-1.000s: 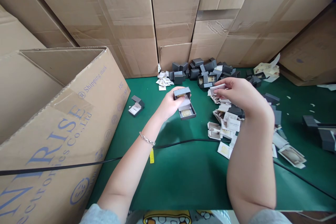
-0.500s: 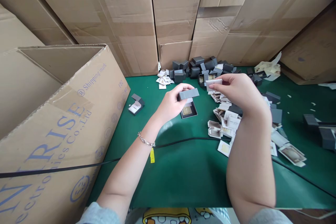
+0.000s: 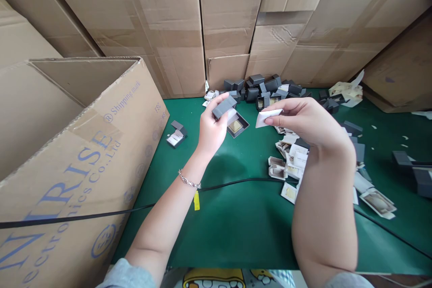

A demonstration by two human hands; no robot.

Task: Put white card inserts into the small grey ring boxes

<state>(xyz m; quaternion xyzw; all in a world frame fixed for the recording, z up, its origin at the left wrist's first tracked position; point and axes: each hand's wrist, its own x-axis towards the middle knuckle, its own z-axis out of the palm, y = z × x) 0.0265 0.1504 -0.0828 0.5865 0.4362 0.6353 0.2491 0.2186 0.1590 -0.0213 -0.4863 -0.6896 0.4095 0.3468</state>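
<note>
The person's left hand (image 3: pixel 211 128) is holding a small grey hinged box (image 3: pixel 229 116) above the far middle of the green table (image 3: pixel 236 216), fingers closed on its raised lid (image 3: pixel 223 106) while the open base shows a gold-toned insert. The right hand (image 3: pixel 303 121) is pinching a white card (image 3: pixel 267 117) by one edge, just right of the box. The box looks light and stiff, best gripped across its side walls; the card looks thin, bendable and easily creased. A heap of grey boxes (image 3: pixel 266 87) is lying farther back, and white inserts (image 3: pixel 290 162) are lying under the right forearm.
</note>
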